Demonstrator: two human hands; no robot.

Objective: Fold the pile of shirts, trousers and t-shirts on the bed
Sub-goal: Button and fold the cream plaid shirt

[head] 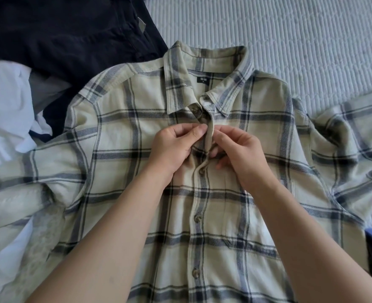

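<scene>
**Flannel shirt being buttoned before the fold**

Flannel, pale green with a dark navy check: the long-sleeved button-up shirt point(158, 204) lies front up on the grey quilted bed point(300, 40), collar away from the person, both sleeves spread out. The left hand point(176, 145) and right hand point(239, 149) meet at the placket just below the collar, fingers point(200, 130) curled and pinching the fabric edge on either side. This looks like the buttoning step, so folding has not begun. Next, the button needs pushing through its hole, then the shirt turned face down

Counted: one plaid shirt, five buttons showing, one dark navy garment point(60, 33) at the upper left, and white garments point(3, 101) bunched at the left, number unclear
</scene>
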